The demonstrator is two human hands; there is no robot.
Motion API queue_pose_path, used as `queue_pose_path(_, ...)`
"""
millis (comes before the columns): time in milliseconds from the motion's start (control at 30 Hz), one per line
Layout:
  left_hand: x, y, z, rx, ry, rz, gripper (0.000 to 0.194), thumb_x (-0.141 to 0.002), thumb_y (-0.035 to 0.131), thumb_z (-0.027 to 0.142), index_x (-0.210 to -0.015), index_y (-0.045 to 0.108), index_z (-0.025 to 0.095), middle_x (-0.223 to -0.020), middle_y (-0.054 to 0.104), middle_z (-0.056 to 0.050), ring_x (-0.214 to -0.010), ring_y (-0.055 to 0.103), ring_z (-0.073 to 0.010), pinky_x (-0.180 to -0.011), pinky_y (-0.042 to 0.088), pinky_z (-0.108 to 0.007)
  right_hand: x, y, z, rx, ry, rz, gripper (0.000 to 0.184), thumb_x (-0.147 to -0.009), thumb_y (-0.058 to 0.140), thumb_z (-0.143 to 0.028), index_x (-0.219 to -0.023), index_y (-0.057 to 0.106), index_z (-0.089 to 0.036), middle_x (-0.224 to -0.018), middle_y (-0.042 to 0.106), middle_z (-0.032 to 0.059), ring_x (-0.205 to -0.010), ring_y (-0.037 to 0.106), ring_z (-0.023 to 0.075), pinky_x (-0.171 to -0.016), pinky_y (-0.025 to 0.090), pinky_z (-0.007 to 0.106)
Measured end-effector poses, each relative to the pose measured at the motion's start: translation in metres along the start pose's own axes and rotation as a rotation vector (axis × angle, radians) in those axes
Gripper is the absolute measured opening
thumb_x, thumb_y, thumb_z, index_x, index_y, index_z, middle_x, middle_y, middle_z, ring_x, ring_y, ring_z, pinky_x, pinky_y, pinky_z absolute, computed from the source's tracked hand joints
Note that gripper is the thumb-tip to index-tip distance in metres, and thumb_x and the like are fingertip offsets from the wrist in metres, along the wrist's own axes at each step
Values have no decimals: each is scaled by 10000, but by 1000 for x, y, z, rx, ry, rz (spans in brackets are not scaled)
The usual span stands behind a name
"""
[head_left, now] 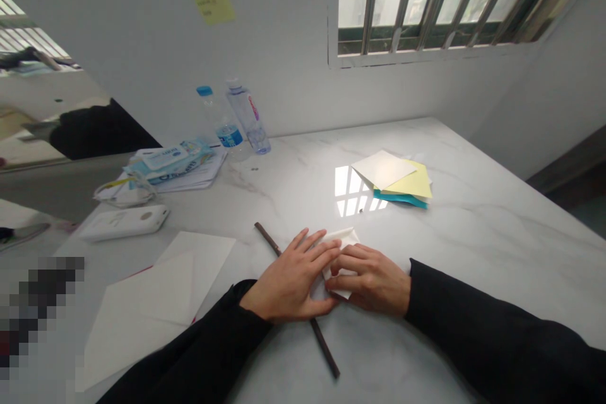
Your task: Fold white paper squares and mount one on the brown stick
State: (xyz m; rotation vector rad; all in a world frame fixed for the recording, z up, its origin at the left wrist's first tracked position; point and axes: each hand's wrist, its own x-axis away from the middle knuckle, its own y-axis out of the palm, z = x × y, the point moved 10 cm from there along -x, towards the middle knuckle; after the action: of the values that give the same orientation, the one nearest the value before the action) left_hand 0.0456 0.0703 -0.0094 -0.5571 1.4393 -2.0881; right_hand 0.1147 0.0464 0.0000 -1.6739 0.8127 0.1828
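Note:
A small piece of white paper [349, 237] with a folded edge lies on the table under both hands. My left hand [303, 274] rests flat across it, fingers stretched out, and also covers the middle of a thin dark brown stick [324, 347]. On the paper's right side, my right hand [372, 278] has its fingers curled and pressed together on the sheet, close to my left thumb. Much of the paper is hidden by the hands.
White and pinkish sheets [142, 303] lie at the left. Behind them are a white power bank [125, 222], a wipes pack [170, 161] on papers and two plastic bottles [249, 117]. Coloured sheets [407, 180] are stacked at the back right of the marble table [473, 214].

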Motion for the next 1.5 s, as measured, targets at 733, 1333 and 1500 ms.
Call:
queue_pose_path(733, 2, 8, -9, -39, 13, 24, 613, -875, 542, 188, -1475, 440, 261, -1578, 471, -28, -1527, 281, -288, -1271, 149, -540, -4, -12, -7, 113, -39, 55, 114, -977, 580, -171, -1042, 671, -191, -1012, 713, 59, -995, 603, 220, -830, 492, 373)
queue_pose_path(1333, 2, 8, -10, -17, 12, 23, 644, -838, 563, 156, -1461, 454, 278, -1586, 459, -22, -1532, 272, -283, -1267, 167, -550, 3, -20, -11, 94, -57, 90, 129, -956, 572, -127, -1020, 671, -180, -831, 686, 35, -810, 587, 183, -734, 477, 336)
queue_pose_path(1500, 2, 7, -9, -5, 17, 44, 659, -839, 560, 150, -1474, 443, 283, -1581, 466, -27, -1533, 271, -286, -1265, 165, -560, 1, -20, -10, 95, -15, 130, 183, -961, 570, -137, -1077, 687, -215, -862, 671, 38, -829, 592, 183, -736, 500, 334)
